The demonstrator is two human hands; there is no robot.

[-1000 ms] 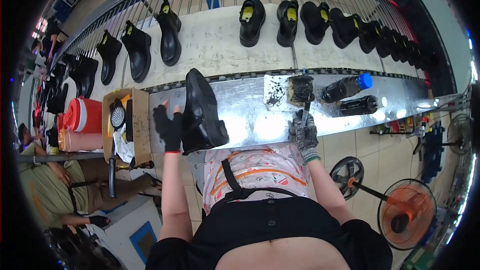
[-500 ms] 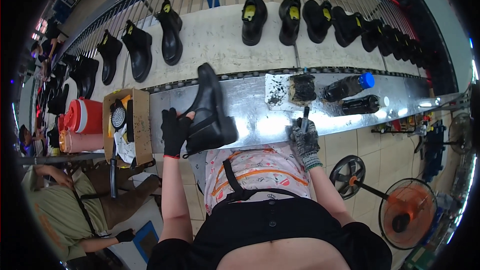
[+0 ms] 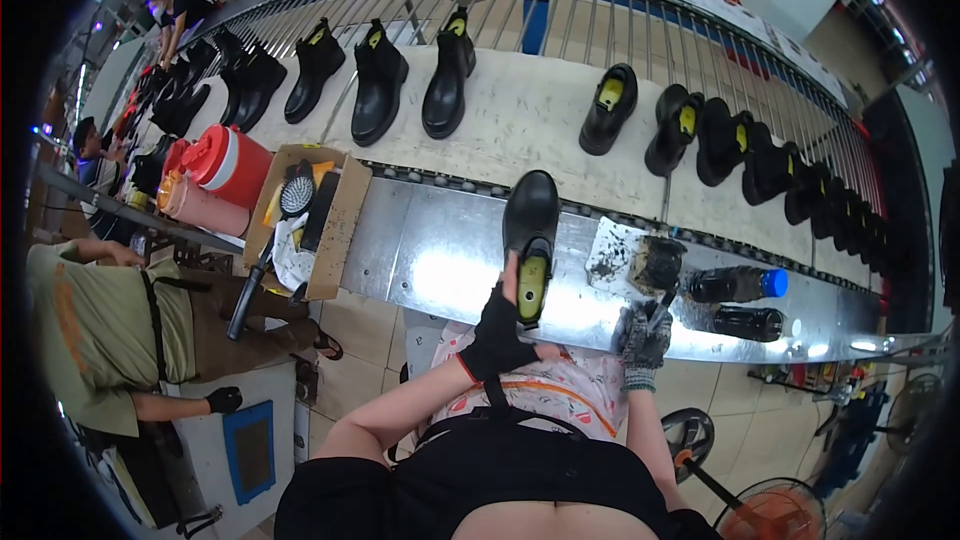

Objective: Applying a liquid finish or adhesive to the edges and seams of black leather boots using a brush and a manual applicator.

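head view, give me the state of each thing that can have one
left hand: gloved, fingertips bare, touching the boot
boot: opening upward, toe away from the person
right hand: gloved, stained black, closed around a tool
tool: held
belt boots: standing, openings up
blue-topped bottle: capped
white sheet: smeared black
carton: open, filled with items
fan: running or not, cannot tell

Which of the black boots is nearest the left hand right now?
The single boot on the shiny metal bench, toe pointing away from the wearer, the left hand at its opening. The boots in the row beyond are on the pale belt.
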